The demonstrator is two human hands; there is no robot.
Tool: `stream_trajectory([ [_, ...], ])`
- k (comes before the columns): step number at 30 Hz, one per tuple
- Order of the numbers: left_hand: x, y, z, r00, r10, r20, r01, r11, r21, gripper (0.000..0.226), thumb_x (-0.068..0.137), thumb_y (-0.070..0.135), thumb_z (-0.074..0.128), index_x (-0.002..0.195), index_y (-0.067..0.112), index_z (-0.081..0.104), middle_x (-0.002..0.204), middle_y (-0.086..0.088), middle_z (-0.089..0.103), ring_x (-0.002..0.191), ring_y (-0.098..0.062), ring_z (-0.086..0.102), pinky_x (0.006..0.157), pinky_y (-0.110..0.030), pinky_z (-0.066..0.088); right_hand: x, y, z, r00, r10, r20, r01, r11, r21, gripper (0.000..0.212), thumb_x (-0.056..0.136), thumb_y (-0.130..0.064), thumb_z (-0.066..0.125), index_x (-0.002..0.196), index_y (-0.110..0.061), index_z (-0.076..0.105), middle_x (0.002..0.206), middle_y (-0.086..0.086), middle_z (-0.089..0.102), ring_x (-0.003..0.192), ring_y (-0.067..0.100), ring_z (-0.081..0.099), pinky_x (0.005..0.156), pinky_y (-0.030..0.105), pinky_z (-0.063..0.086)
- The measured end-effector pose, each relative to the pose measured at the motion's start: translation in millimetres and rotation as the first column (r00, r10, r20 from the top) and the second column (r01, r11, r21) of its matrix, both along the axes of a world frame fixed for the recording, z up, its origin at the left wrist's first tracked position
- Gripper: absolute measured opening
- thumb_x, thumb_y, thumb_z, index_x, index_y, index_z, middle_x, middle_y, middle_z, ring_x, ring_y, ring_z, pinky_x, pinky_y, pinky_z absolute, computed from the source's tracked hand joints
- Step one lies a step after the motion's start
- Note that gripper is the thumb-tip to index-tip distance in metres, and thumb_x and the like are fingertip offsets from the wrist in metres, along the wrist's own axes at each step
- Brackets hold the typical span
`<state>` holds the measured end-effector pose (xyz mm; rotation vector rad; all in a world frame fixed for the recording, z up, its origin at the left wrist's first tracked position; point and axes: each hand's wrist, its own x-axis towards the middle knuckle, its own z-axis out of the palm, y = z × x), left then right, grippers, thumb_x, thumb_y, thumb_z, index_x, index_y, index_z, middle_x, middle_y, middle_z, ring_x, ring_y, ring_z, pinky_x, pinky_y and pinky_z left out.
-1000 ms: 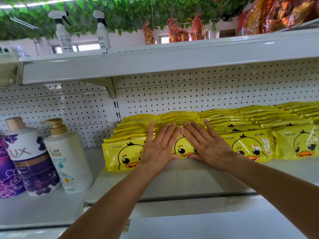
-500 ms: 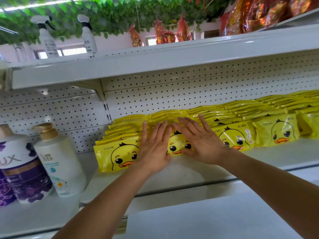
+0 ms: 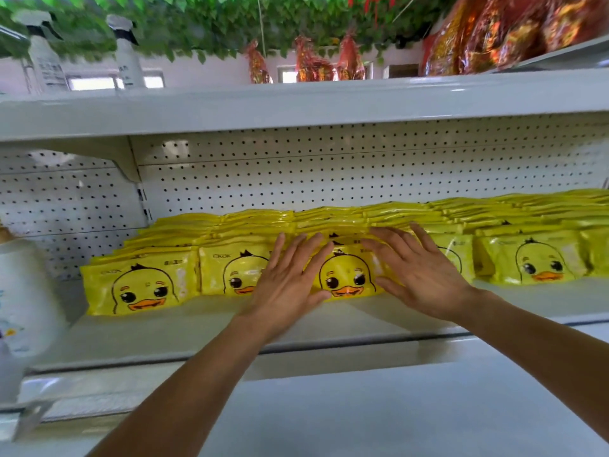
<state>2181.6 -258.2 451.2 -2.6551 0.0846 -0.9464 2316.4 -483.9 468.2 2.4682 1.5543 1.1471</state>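
Note:
Rows of yellow packs with a cartoon duck face (image 3: 346, 275) stand on a white shelf (image 3: 197, 328), stacked back towards the pegboard. My left hand (image 3: 290, 278) lies flat with straight fingers against the front of the packs, just left of the middle duck pack. My right hand (image 3: 418, 272) is spread flat against the packs just right of that pack. Neither hand curls round anything. More duck packs (image 3: 138, 285) stand to the left and further duck packs (image 3: 537, 262) to the right.
A white pump bottle (image 3: 23, 291) stands at the left edge. The shelf above (image 3: 296, 103) carries two spray bottles (image 3: 46, 61) and red foil-wrapped goods (image 3: 494, 31). Green leaves hang overhead. A white ledge (image 3: 362, 407) runs in front, below the shelf.
The view has swung right and drawn closer, so the bottles slid towards the left edge. My hands moved slightly apart, uncovering the middle duck pack between them.

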Motion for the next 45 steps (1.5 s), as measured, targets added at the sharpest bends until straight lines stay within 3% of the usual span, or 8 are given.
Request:
stream_trajectory([
  [3,4.7,-0.6,-1.2,0.996,0.089,-0.011,-0.088,0.995,0.049,0.100,0.070,0.060,0.073,0.147,0.017,0.026,0.149,-0.011,0.043,0.132,-0.030,0.049,0.112,-0.055,0.012,7.8,0.2,-3.2,0.999,0.022,0.033,-0.022,1.000,-0.019,0.065,0.088,-0.055,0.036,0.144,-0.022,0.032,0.147,0.011,0.041,0.131,0.034,0.044,0.110,0.056,0.019],
  [6,7.1,1.7,0.8,0.993,0.115,-0.001,-0.115,0.989,0.090,0.105,0.065,0.064,0.072,0.147,0.019,0.026,0.141,-0.006,0.051,0.123,-0.025,0.054,0.114,-0.058,0.016,8.1,14.4,-8.5,0.991,0.068,0.115,-0.063,0.997,-0.049,0.086,0.077,-0.064,0.056,0.148,-0.025,0.027,0.146,0.012,0.043,0.129,0.034,0.047,0.109,0.058,0.024],
  [10,14.2,5.3,7.0,0.998,0.042,0.043,-0.050,0.976,0.213,0.106,0.061,0.063,0.075,0.145,0.015,0.032,0.132,-0.006,0.056,0.113,-0.023,0.046,0.110,-0.047,0.024,8.1,24.5,-4.7,0.985,0.106,0.136,-0.109,0.994,0.013,0.111,0.056,-0.064,0.078,0.146,-0.020,0.031,0.126,0.009,0.056,0.107,0.029,0.056,0.092,0.042,0.033],
  [13,20.8,10.5,7.4,0.997,0.052,0.053,-0.066,0.952,0.299,0.107,0.065,0.066,0.071,0.147,0.012,0.029,0.138,-0.005,0.051,0.111,-0.023,0.049,0.109,-0.043,0.028,11.5,28.8,-3.3,0.975,0.117,0.188,-0.120,0.993,0.004,0.112,0.058,-0.065,0.077,0.147,-0.014,0.032,0.116,0.008,0.057,0.101,0.027,0.053,0.086,0.039,0.034],
  [22,36.7,23.0,3.8,0.974,0.227,0.024,-0.221,0.911,0.349,0.113,0.079,0.073,0.048,0.153,0.011,-0.010,0.159,-0.009,0.025,0.143,-0.024,0.032,0.114,-0.060,0.017,34.0,47.8,-9.9,0.988,-0.028,0.153,0.038,0.998,-0.058,0.117,0.060,-0.065,0.075,0.147,-0.006,0.023,0.143,0.018,0.047,0.126,0.034,0.050,0.107,0.061,0.028],
  [29,53.8,34.1,3.5,0.975,0.219,0.042,-0.219,0.909,0.354,0.110,0.076,0.074,0.053,0.155,0.014,0.005,0.160,-0.008,0.022,0.145,-0.023,0.028,0.113,-0.063,0.016,51.1,62.1,-12.9,0.986,-0.056,0.154,0.069,0.994,-0.080,0.117,0.063,-0.066,0.071,0.147,-0.007,0.015,0.145,0.016,0.045,0.130,0.032,0.048,0.109,0.063,0.019],
  [36,63.3,44.6,2.1,0.979,0.202,0.038,-0.202,0.917,0.343,0.104,0.078,0.073,0.049,0.155,0.017,0.007,0.160,-0.006,0.023,0.145,-0.022,0.027,0.111,-0.065,0.022,62.7,68.7,-14.4,0.983,-0.084,0.163,0.101,0.990,-0.101,0.115,0.067,-0.068,0.067,0.148,-0.009,0.010,0.149,0.015,0.041,0.134,0.030,0.044,0.111,0.064,0.015],
  [45,63.7,44.6,4.2,0.987,0.159,0.012,-0.156,0.941,0.301,0.103,0.078,0.071,0.054,0.154,0.019,0.008,0.159,-0.005,0.027,0.144,-0.022,0.029,0.111,-0.066,0.021,62.0,68.9,-13.7,0.983,-0.056,0.177,0.070,0.995,-0.076,0.112,0.065,-0.067,0.068,0.146,-0.009,0.020,0.144,0.015,0.046,0.131,0.030,0.048,0.108,0.063,0.018],
])
